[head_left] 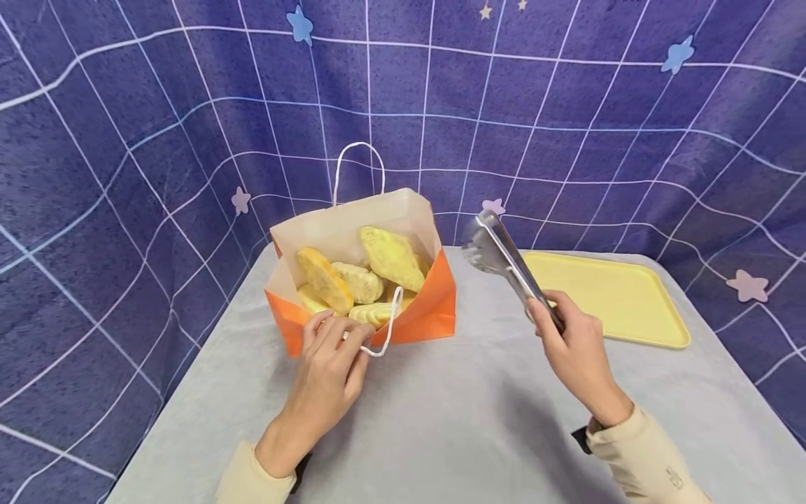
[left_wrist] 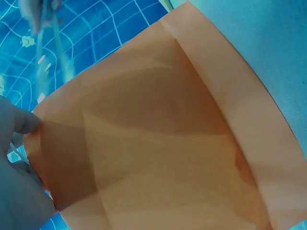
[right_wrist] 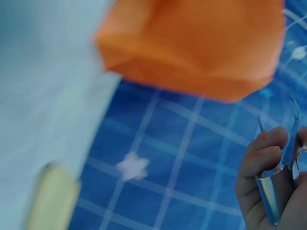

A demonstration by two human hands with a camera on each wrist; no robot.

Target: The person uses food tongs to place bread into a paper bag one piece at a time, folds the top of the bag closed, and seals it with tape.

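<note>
An orange paper bag [head_left: 437, 304] with a pale inside stands open-topped on the table. Several yellow, bread-like pieces [head_left: 392, 256] lie in it, some overlapping. My left hand [head_left: 330, 367] is at the bag's front rim, beside the front white handle [head_left: 392, 325]; in the left wrist view its thumb and fingers pinch the paper edge [left_wrist: 36, 153]. Right of the bag, my right hand [head_left: 576, 350] grips metal tongs [head_left: 511, 260], raised above the table and pointing up to the left. The tips look blurred and spread, with no piece visible between them.
A yellow tray [head_left: 611, 294] lies at the table's right rear. Grey cloth covers the table [head_left: 441, 427]. Behind and on both sides hangs a purple-blue curtain [head_left: 403, 91] with grid lines and stars. The bag's rear handle [head_left: 359, 144] stands upright.
</note>
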